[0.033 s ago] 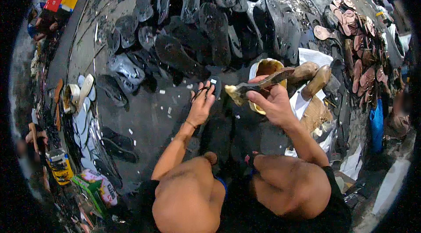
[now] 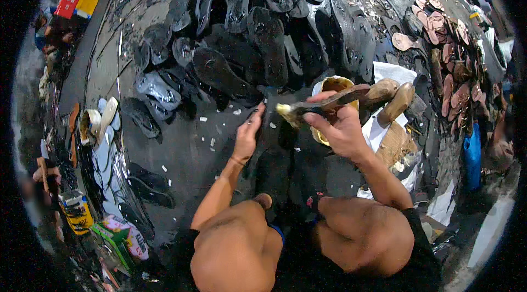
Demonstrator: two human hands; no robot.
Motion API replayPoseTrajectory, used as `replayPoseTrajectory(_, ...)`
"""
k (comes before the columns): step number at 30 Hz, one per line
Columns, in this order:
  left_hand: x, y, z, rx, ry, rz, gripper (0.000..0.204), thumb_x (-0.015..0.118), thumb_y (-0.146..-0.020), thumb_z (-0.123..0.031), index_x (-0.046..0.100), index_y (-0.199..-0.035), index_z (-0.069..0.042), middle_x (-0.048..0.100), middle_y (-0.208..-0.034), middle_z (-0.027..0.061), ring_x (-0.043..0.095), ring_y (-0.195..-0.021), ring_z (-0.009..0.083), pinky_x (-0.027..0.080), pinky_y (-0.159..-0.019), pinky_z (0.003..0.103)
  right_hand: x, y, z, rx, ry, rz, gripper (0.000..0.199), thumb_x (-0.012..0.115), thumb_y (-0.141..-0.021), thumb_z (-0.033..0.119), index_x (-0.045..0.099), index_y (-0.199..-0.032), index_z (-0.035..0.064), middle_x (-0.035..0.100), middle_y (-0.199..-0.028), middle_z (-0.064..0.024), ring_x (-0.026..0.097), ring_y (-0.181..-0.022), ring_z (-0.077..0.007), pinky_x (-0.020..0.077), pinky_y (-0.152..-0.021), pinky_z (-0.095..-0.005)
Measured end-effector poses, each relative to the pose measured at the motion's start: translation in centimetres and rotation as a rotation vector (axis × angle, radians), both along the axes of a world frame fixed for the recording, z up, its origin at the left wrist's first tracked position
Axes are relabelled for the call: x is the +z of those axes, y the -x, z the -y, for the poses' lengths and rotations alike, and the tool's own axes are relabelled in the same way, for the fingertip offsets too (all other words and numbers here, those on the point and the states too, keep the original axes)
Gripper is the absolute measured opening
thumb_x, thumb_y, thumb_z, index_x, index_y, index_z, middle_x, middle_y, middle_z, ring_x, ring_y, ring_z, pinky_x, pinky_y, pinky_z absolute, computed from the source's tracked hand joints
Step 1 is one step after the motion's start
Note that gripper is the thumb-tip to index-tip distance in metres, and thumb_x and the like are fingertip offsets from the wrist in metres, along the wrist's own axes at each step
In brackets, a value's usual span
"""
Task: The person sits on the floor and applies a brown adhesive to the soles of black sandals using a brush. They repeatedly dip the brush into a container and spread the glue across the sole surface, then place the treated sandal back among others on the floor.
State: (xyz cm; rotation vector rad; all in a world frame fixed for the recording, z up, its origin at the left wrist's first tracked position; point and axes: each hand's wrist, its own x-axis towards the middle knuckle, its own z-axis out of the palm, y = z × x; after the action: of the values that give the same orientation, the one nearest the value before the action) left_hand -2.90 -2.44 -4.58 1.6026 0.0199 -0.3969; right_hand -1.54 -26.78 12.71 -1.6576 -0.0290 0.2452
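My right hand (image 2: 339, 127) grips a flat brush (image 2: 324, 104) whose pale, glue-coated bristles point left. It hovers just above a black shoe sole (image 2: 274, 168) lying on the wet grey floor (image 2: 192, 154) between my knees. My left hand (image 2: 250, 132) rests with its fingers pressed on the sole's upper end, next to the bristles. Behind my right hand stands an open tin of yellowish glue (image 2: 336, 83), partly hidden by the brush.
Several black soles (image 2: 263, 39) are spread over the floor beyond my hands. Two tan wooden lasts (image 2: 395, 99) lie on white paper at the right, with brown insoles (image 2: 444, 45) farther right. White soles (image 2: 101, 143) and a can (image 2: 77, 212) sit at the left.
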Motion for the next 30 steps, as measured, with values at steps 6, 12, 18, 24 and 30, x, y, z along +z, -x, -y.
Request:
replayPoseTrajectory(6,5.8,-2.1,-1.5,0.166,0.585,-0.297,0.05,0.034,-0.108,-0.035,0.058,-0.131,0.003,0.067,-0.122,0.0157,0.069,-0.104,0.0254,0.056,-0.093,0.038,-1.2,-1.9,-4.4,0.134,0.032,0.465,0.035,0.072,-0.08,0.002,0.072,-0.113,0.0115,0.072,-0.108,-0.0106,0.068,-0.099,-0.0266,0.052,-0.085,-0.0367)
replayPoseTrajectory(12,7.5,0.0,0.3,0.279,0.84,-0.495,0.055,0.039,-0.104,-0.038,0.048,-0.143,0.0,0.057,-0.139,0.0172,0.059,-0.123,0.0313,0.046,-0.108,0.044,0.4,-6.9,-1.7,-0.192,0.285,0.456,0.023,0.071,-0.084,0.005,0.071,-0.106,0.008,0.073,-0.101,-0.0114,0.07,-0.093,-0.0328,0.0541,-0.08,-0.0398)
replayPoseTrajectory(18,10.4,-2.3,1.3,0.233,0.936,-0.462,0.057,0.037,-0.105,-0.039,0.045,-0.145,0.0,0.055,-0.141,0.0186,0.059,-0.123,0.0321,0.046,-0.108,0.045,0.0,-0.9,-2.3,-0.007,0.169,0.481,0.024,0.073,-0.084,-0.001,0.071,-0.107,0.0054,0.073,-0.1,-0.011,0.071,-0.097,-0.0264,0.0546,-0.079,-0.0357)
replayPoseTrajectory(24,6.5,-0.3,0.0,0.264,0.711,-0.374,0.051,0.036,-0.107,-0.034,0.047,-0.142,0.001,0.058,-0.135,0.0176,0.06,-0.121,0.0295,0.047,-0.106,0.044,-0.6,-7.3,-0.6,-0.226,0.333,0.5,0.022,0.072,-0.091,0.012,0.067,-0.111,0.0017,0.073,-0.099,-0.011,0.07,-0.088,-0.0216,0.0543,-0.077,-0.0341)
replayPoseTrajectory(30,7.7,-1.6,-0.2,0.339,0.668,-0.348,0.048,0.036,-0.107,-0.032,0.05,-0.14,0.001,0.06,-0.132,0.0149,0.061,-0.117,0.0275,0.048,-0.104,0.042,-1.7,-8.7,0.7,-0.184,0.487,0.684,0.019,0.071,-0.092,0.012,0.068,-0.108,0.0013,0.074,-0.098,-0.0132,0.071,-0.09,-0.0174,0.0541,-0.08,-0.031)
